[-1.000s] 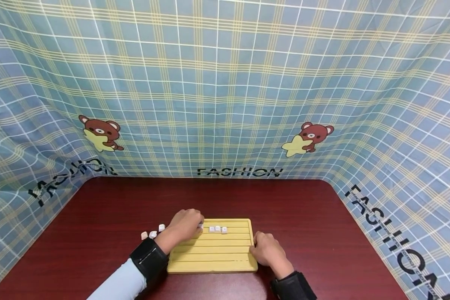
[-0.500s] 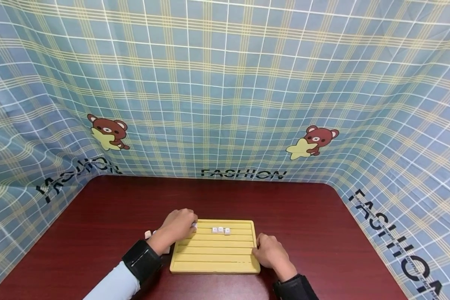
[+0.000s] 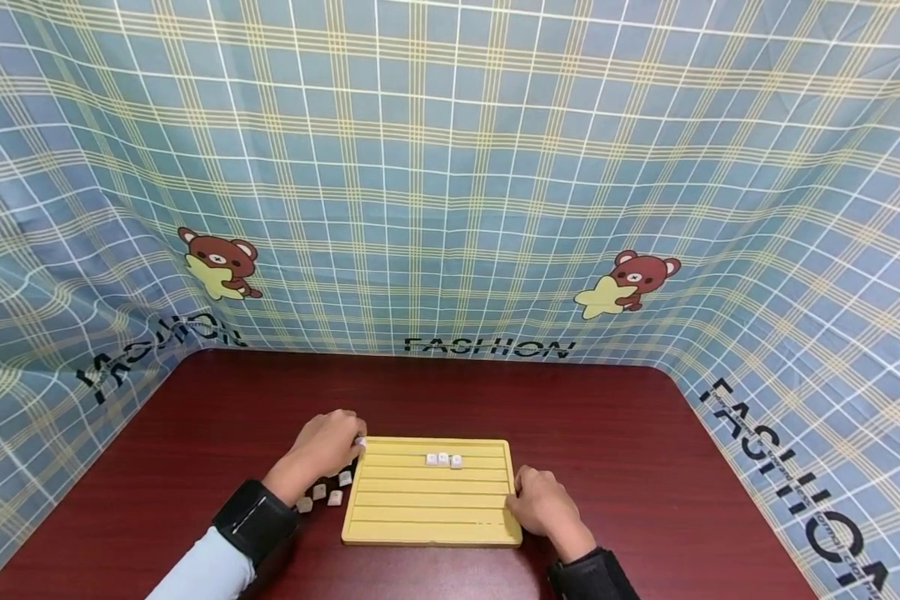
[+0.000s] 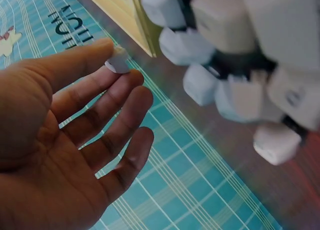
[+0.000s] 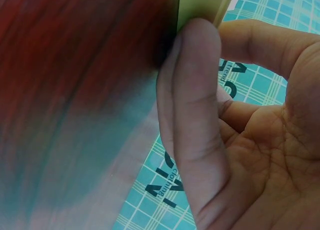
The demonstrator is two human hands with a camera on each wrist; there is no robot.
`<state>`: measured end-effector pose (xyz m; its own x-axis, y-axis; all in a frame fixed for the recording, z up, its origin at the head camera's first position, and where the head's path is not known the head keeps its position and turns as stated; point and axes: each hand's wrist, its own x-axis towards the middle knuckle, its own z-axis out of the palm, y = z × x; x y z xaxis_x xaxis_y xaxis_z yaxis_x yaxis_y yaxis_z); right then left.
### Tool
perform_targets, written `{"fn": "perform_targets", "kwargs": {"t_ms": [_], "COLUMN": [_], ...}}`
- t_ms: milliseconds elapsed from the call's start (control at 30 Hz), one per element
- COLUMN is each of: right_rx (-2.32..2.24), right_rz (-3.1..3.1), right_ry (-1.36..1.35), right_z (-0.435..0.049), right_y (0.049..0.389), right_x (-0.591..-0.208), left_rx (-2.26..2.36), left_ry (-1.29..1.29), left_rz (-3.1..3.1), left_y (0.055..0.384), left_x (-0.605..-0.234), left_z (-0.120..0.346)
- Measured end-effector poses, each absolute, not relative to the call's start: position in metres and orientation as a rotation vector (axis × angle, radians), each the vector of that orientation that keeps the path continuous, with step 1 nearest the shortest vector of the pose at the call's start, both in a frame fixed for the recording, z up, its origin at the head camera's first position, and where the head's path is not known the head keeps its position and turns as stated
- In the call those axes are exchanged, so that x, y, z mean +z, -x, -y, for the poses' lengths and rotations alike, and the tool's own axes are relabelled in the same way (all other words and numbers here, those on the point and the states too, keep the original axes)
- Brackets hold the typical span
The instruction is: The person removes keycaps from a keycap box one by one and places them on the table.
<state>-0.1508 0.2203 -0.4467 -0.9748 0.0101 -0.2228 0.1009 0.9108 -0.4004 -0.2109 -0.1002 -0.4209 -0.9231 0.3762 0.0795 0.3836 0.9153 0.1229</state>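
Note:
Between thumb and index fingertip, my left hand (image 3: pixel 328 442) pinches a small white keycap (image 4: pixel 118 64), its other fingers loosely bent in the left wrist view. In the head view that hand is at the upper left corner of a yellow ridged tray (image 3: pixel 427 510). A short row of 3 white keycaps (image 3: pixel 442 459) sits near the tray's top, right of its middle. My right hand (image 3: pixel 543 502) grips the tray's right edge; the right wrist view shows its thumb and fingers on either side of the tray wall (image 5: pixel 202 4).
Several loose keycaps (image 4: pixel 200 84) lie on the dark red table (image 3: pixel 607 433) left of the tray, partly hidden under my left forearm in the head view. A checked blue cloth (image 3: pixel 450 208) with bear prints rises behind the table and along both sides.
My left hand has moved left from over the tray to its upper left corner, carrying the keycap. More loose keycaps now show below that wrist. The right hand keeps its grip on the tray.

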Motion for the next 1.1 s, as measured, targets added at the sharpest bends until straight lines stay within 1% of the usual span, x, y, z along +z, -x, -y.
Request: {"fn": "perform_targets", "kwargs": {"t_ms": [800, 1100], "right_rx": [-0.632, -0.633], "right_rz": [-2.871, -2.876], "right_ry": [-0.070, -0.077], "right_z": [-0.220, -0.219], "right_y": [0.151, 0.151], "right_x": [-0.446, -0.447], "left_rx": [-0.139, -0.169], "left_ry": [0.475, 0.475], "left_rz": [3.105, 3.112], "left_y": [0.214, 0.216], "left_x": [-0.419, -0.426], "left_z": [0.153, 0.158]}}
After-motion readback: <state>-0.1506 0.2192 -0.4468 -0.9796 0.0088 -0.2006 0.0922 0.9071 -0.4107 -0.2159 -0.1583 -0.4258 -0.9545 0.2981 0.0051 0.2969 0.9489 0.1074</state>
